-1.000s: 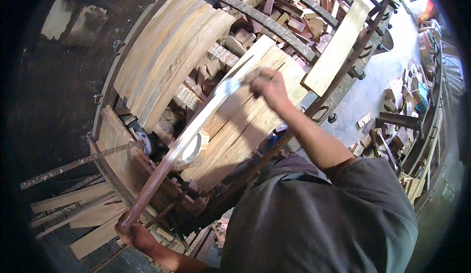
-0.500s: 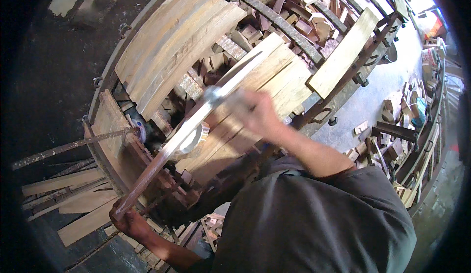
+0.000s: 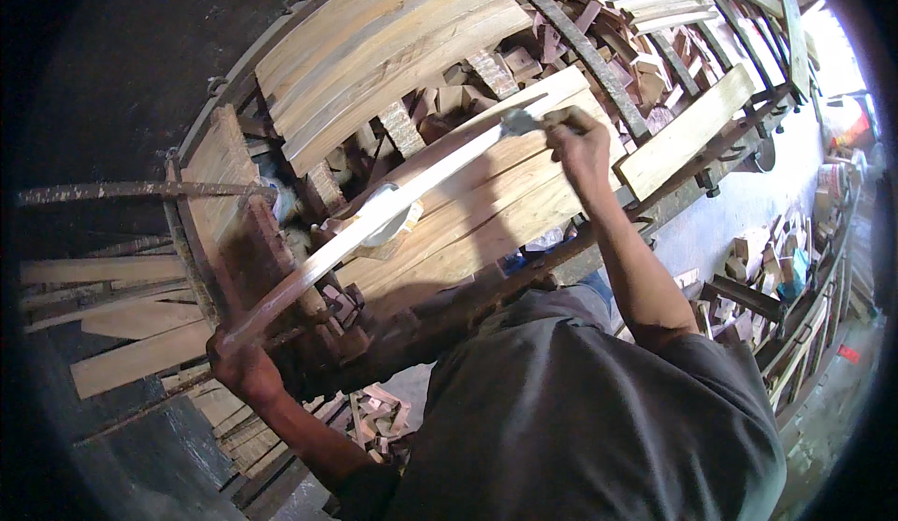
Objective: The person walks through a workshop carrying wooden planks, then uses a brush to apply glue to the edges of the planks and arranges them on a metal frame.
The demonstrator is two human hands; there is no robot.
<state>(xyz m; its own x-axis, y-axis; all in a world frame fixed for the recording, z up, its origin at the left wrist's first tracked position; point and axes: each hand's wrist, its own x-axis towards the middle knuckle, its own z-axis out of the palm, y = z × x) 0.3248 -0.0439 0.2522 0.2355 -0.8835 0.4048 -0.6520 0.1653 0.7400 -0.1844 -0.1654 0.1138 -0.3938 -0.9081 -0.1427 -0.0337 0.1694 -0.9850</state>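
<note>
we see pale bare wood on the long stave (image 3: 393, 208), matt, darkening to reddish brown near the left hand (image 3: 238, 362). the brush (image 3: 524, 123) in the right hand (image 3: 580, 147) looks like wet, glossy bristle. stacked planks (image 3: 468, 222) are raw light wood, grain visible, unfinished. the curved boards (image 3: 383, 44) above are the same matt timber. the round frame's hoop (image 3: 561, 30) is rusty, rough iron, as is the rod (image 3: 131, 190). offcuts (image 3: 617, 7) inside are rough reddish wood. the shirt (image 3: 580, 418) is dull grey cloth.
</note>
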